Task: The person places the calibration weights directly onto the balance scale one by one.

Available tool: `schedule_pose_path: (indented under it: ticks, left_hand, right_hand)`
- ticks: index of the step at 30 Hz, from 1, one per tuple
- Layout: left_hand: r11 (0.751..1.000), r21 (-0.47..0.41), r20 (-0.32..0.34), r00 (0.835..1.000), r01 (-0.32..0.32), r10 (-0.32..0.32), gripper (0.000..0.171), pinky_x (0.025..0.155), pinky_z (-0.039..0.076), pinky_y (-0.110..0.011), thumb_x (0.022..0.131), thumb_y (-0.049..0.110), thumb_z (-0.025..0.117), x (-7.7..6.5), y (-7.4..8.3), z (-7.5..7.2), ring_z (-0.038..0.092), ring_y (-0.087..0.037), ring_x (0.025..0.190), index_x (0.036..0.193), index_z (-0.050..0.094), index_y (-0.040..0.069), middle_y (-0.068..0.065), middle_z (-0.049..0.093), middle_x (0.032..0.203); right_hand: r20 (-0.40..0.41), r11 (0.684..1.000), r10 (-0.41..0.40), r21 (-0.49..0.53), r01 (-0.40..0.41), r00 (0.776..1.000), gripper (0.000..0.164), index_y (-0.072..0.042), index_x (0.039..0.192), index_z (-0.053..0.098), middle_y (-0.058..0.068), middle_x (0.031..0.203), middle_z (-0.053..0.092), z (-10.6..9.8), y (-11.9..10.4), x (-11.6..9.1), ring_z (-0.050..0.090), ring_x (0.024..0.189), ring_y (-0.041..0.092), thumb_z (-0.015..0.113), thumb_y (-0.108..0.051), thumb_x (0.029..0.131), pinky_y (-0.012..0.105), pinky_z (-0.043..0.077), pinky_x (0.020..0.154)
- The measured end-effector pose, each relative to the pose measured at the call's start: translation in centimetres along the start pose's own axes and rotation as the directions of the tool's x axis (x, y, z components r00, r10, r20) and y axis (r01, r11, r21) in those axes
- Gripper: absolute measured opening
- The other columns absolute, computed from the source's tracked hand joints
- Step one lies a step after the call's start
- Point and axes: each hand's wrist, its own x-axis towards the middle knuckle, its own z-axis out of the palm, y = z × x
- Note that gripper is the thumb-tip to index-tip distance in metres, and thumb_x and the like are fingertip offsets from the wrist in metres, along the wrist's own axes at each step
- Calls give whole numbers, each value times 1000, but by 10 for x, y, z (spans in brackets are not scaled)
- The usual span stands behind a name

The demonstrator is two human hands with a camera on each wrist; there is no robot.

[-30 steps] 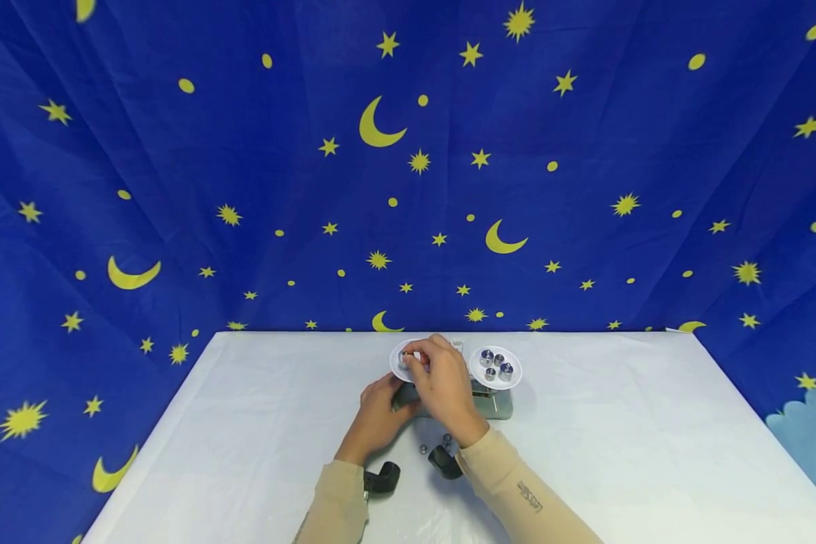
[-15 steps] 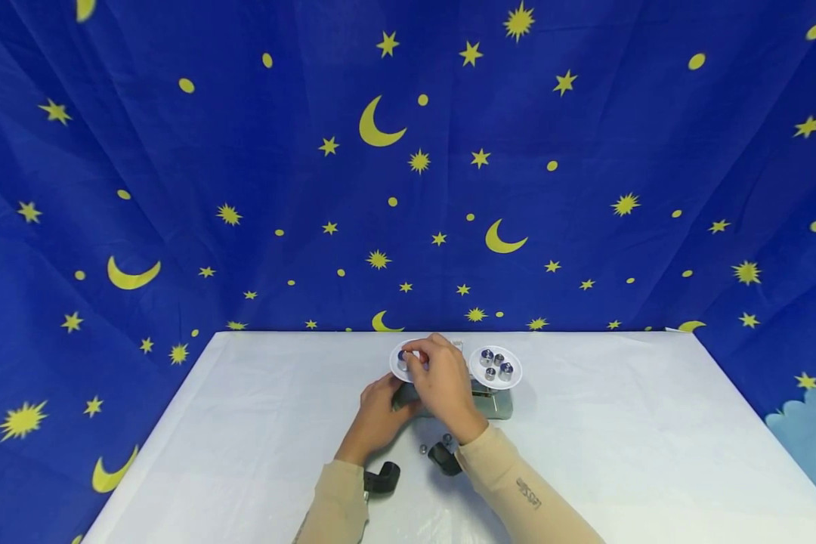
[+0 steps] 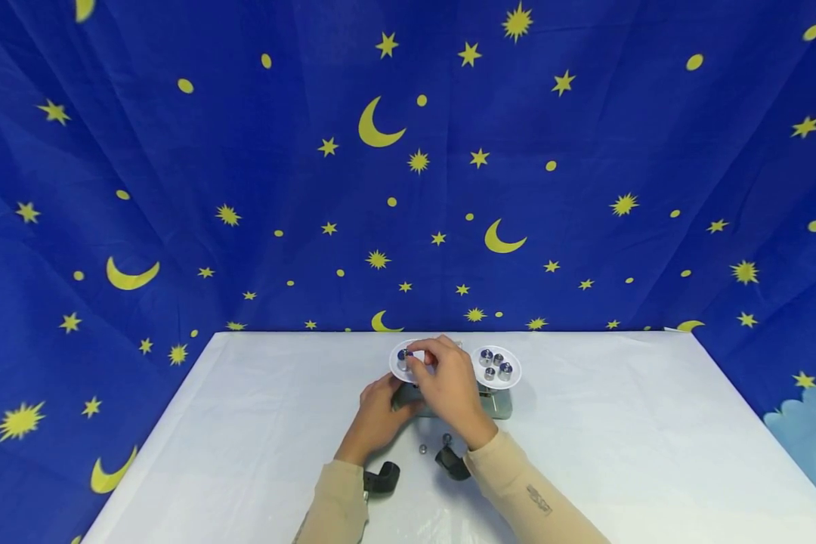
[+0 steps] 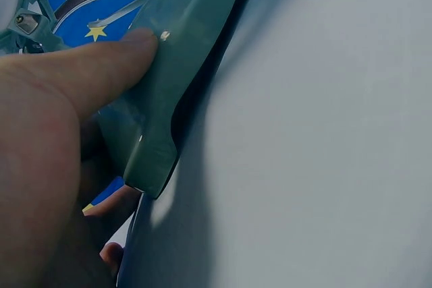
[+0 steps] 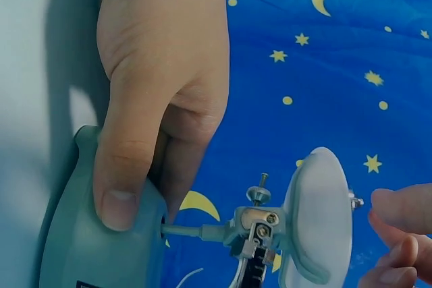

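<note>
A green balance scale [image 3: 499, 404] with two white pans stands near the table's back edge. My left hand [image 3: 378, 415] grips the left end of its base, thumb on the front face and fingers behind, as the left wrist view also shows. On the left pan [image 3: 394, 370] stands a metal weight [image 3: 403, 360]. Beside it is my right hand [image 3: 452, 385], thumb and fingers bent; in the right wrist view its fingertips [image 5: 398, 210] are just apart from the weight's knob [image 5: 356, 200]. Several metal weights [image 3: 505, 370] stand on the right pan [image 3: 495, 386].
Two small metal weights, one nearer the left [image 3: 423, 449] and another [image 3: 447, 438], lie on the white table [image 3: 619, 453] before the scale. Black camera mounts [image 3: 383, 478] show at both wrists. A blue star-patterned cloth [image 3: 299, 189] hangs behind the table.
My right hand has let go of the weight on the left pan and shifted slightly right. The left hand keeps its hold on the base.
</note>
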Motion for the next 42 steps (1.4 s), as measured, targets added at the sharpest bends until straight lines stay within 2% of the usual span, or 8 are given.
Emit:
schedule_pose_path:
  ticks: [11,27,34,42]
  left_hand:
    - [1000,10,17,1000,21,-22,64,115,27,-56,91,34,74,-1,1,-1,47,-29,138,145,54,7,-12,56,145]
    - [1000,7,0,1000,1,-1,62,114,27,-58,91,32,74,-2,2,-1,47,-32,137,142,55,3,-14,57,143]
    - [1000,2,3,1000,19,-19,61,114,26,-58,91,34,74,-2,4,-1,47,-31,138,142,56,5,-14,56,144]
    - [1000,6,-4,1000,16,-16,61,114,26,-59,90,32,75,-3,5,-2,48,-33,137,141,57,4,-15,57,143]
  right_hand:
    - [19,998,-8,65,7,1000,14,-8,94,78,-6,68,47,-13,2,-9,43,62,8,81,-6,80,24,38,57]
    - [90,988,49,144,-61,995,12,-9,90,77,-8,70,48,-21,9,-32,42,58,4,80,-1,81,18,35,51]
    - [118,981,59,179,-80,991,11,-7,88,76,-8,70,48,-25,15,-45,42,59,3,79,0,81,16,34,50]
    - [176,977,104,168,-134,979,11,-8,90,76,-11,70,49,-28,25,-60,43,60,3,79,-2,82,17,35,52]
